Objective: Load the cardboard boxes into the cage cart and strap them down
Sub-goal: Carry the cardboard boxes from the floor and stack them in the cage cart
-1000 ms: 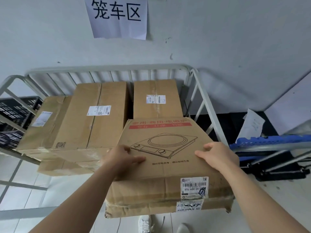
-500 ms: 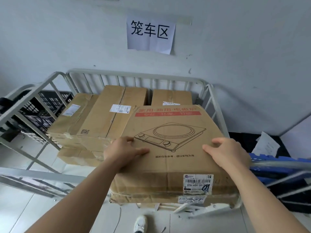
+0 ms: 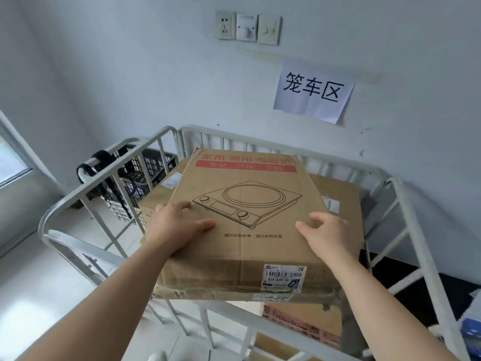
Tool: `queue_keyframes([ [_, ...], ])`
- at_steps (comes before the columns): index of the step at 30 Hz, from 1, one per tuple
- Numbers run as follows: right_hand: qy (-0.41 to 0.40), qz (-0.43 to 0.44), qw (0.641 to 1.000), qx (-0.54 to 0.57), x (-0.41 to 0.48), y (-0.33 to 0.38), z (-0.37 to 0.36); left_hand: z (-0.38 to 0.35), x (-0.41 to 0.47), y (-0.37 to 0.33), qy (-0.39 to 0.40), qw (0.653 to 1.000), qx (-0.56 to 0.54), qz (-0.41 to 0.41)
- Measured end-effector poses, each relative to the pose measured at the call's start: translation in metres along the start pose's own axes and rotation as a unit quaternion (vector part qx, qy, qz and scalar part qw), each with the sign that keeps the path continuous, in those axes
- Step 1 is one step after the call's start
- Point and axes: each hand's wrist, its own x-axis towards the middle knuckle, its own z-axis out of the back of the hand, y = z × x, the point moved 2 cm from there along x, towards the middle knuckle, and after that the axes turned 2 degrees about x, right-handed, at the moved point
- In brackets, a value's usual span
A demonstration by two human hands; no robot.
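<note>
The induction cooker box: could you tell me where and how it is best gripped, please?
Grip the induction cooker box by its two side edges towards the near end, one hand per side, coming from the near side, as the left hand and right hand do. It is broad, flat and shallow, probably too wide for one hand.

top box: brown cardbd, red band + red txt, black line drawing (a cooktop)
label: white, black barcode
cage cart: pale grey bars
crate: black, lattice pattern
wall sign: white paper, black chars
</note>
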Motion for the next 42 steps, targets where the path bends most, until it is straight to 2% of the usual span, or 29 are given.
queue_keyframes([
  [6,0.019,0.007,0.999,0.030,0.006,0.107,-0.096,0.062,0.082,0.089,-0.025,0.999,0.010,0.020],
  [11,0.026,-0.032,0.996,0.078,0.001,0.189,-0.182,0.116,0.167,0.154,-0.017,0.997,0.070,-0.001],
  [13,0.025,-0.056,0.991,0.120,0.000,0.213,-0.212,0.131,0.198,0.172,-0.009,0.996,0.091,-0.013],
  [16,0.022,-0.090,0.988,0.125,-0.004,0.239,-0.244,0.145,0.238,0.188,-0.001,0.992,0.120,-0.037],
  [19,0.020,-0.113,0.984,0.138,-0.003,0.255,-0.268,0.149,0.267,0.198,0.009,0.990,0.128,-0.057],
  [23,0.018,-0.128,0.987,0.091,0.004,0.275,-0.285,0.149,0.297,0.209,0.011,0.989,0.135,-0.065],
  [28,0.011,-0.143,0.986,0.086,0.019,0.288,-0.301,0.142,0.323,0.211,0.013,0.987,0.142,-0.072],
  [35,0.031,-0.122,0.981,0.150,0.054,0.290,-0.312,0.152,0.358,0.174,-0.023,0.978,0.184,-0.096],
  [42,0.081,-0.119,0.971,0.191,0.088,0.285,-0.320,0.137,0.390,0.155,-0.001,0.975,0.203,-0.095],
])
